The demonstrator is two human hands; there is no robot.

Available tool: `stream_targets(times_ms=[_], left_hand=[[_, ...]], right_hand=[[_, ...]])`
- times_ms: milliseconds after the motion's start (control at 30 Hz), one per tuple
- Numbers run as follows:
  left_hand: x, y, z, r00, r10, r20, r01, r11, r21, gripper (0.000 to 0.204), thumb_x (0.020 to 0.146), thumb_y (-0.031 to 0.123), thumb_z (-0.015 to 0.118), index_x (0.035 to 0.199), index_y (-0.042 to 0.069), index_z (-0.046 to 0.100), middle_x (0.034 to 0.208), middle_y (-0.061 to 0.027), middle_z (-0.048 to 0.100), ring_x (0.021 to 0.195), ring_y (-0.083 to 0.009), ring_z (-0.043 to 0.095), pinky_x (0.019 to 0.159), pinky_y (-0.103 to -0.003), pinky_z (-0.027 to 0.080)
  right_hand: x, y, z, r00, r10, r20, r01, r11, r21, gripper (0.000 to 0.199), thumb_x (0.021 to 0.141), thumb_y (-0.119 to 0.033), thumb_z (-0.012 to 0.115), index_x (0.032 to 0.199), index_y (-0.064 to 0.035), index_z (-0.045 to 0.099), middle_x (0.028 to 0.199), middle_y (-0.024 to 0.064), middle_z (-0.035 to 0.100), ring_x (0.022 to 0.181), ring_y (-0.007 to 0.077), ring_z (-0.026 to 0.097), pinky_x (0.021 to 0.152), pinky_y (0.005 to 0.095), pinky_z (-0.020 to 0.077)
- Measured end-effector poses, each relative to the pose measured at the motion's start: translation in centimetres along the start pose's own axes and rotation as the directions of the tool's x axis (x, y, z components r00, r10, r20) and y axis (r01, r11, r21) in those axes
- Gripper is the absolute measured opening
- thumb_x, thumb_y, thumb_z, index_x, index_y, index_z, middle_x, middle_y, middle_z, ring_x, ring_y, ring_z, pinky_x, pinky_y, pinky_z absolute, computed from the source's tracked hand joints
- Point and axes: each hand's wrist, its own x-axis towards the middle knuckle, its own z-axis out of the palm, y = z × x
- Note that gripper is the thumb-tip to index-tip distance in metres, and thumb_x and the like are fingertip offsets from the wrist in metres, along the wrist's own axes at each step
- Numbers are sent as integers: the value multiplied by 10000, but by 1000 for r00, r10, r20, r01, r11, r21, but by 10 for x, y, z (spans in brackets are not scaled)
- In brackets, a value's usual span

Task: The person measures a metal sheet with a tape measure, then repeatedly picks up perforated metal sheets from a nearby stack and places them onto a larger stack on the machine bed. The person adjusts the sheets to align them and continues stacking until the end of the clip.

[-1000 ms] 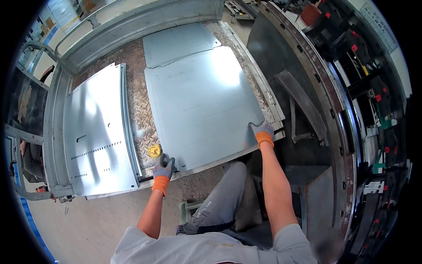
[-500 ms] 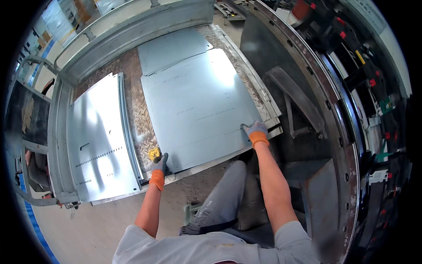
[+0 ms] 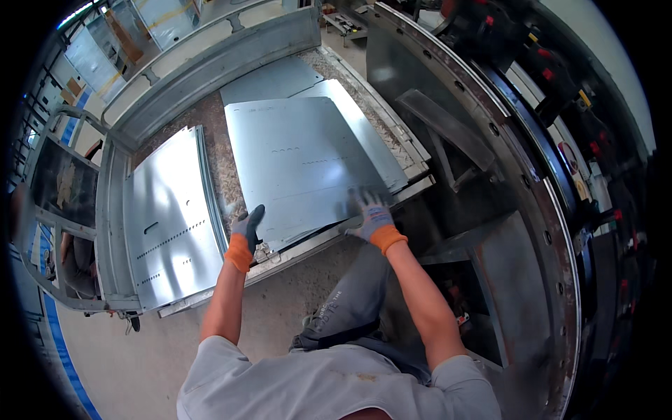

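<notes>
A flat silvery metal sheet (image 3: 294, 161), with small slots and a row of tiny holes, lies on top of other sheets in a cart. Under it, a second sheet (image 3: 360, 133) shows along the right side. My left hand (image 3: 248, 227), in a grey glove with an orange cuff, is at the top sheet's near left edge, its visible fingers stretched out. My right hand (image 3: 371, 215), gloved alike, has its fingers spread over the near right part of the sheet. Those fingertips are blurred, and I cannot tell how firmly they touch.
Another stack of perforated metal sheets (image 3: 168, 224) lies at the left of the cart. The cart's grey metal frame (image 3: 112, 189) rises along the left and far sides. To the right stand an angled steel bar (image 3: 448, 129) and a long rusty-edged beam (image 3: 521, 175).
The top sheet has shifted left and turned over the stack, uncovering the sheet beneath at right. My right hand has left the right corner, its fingers now spread. The yellow object no longer shows.
</notes>
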Motion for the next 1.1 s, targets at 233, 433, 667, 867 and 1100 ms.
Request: stream_targets(times_ms=[233,433,667,867,1100], left_hand=[[-63,76,74,966,183,184,-220,953,206,349,887,364,791,862,48,646,554,-1,507,408,-102,439,394,-281,301],[-93,127,170,682,478,554,-534,842,-70,383,1058,315,559,1158,-40,661,907,-114,709,742,-161,678,666,-293,554],[82,-83,132,975,209,75,-222,931,290,793,837,661,733,1353,70,613,977,22,655,779,-86,576,670,-289,489],[67,-71,152,859,-425,288,453,891,-38,779,927,605,642,1448,40,516,1439,-169,568,1286,-259,561,1074,-410,443],[131,-93,101,479,-214,851,666,721,-193,945,911,687,574,1511,-25,416,1549,-151,471,1403,-326,458,1186,-492,330]], right_hand=[[-29,-41,0,841,22,-540,66,987,144,576,804,-223,766,1357,-142,630,1298,194,621,1194,392,585,1006,477,489],[-66,-39,-53,736,161,-657,235,850,471,308,899,-243,730,1103,-13,721,1022,213,716,918,401,688,807,451,554],[-54,-12,-70,698,350,-625,278,671,687,253,901,-203,743,983,33,707,885,174,749,832,381,706,751,409,550],[-60,20,-10,726,274,-631,-349,937,6,328,921,-363,720,1043,-60,747,903,224,734,825,390,699,758,455,557],[-118,8,-57,613,591,-525,225,507,832,355,858,-253,757,1085,15,710,998,219,729,905,367,696,838,409,545]])
